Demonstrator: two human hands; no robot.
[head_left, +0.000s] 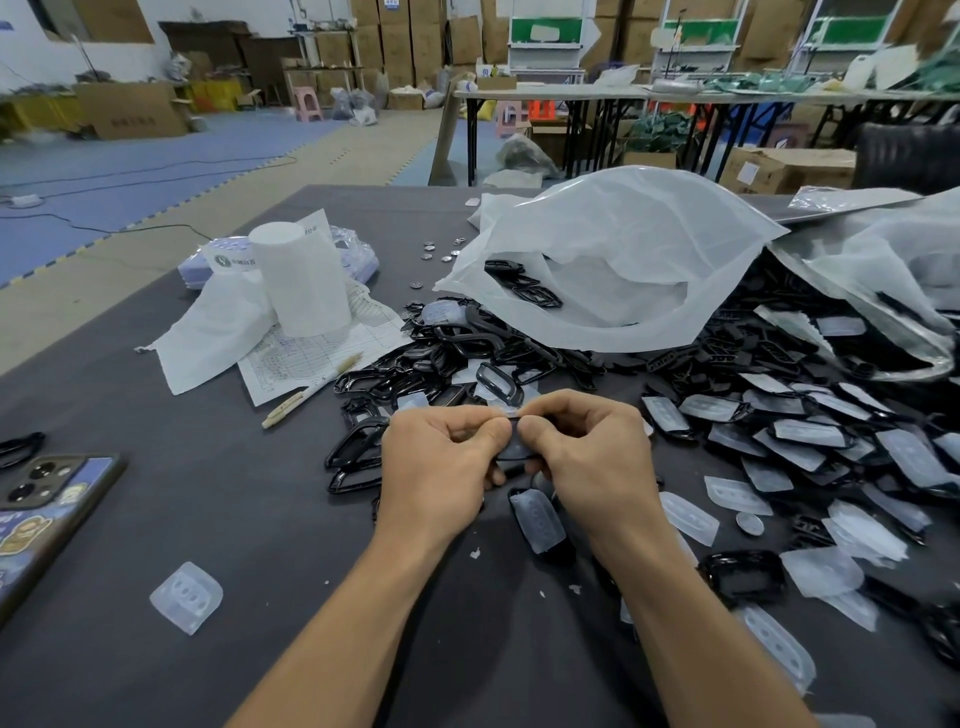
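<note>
My left hand (441, 462) and my right hand (587, 457) meet over the dark table (208, 519), both pinching one small black plastic frame (514, 447) between thumbs and fingers. A thin clear pad edge shows at the top of that frame. Most of the piece is hidden by my fingers. Just below my hands lies a black shell with a translucent button pad (537, 519) in it. A heap of black frames (467, 353) lies beyond my hands, and assembled pieces with clear pads (810, 436) spread to the right.
A large white plastic bag (623, 260) lies open behind the heap. A white roll (301, 280), papers and a pen (311, 389) sit at the left. A phone (47, 499) lies near the left edge. One loose clear pad (187, 597) lies in front.
</note>
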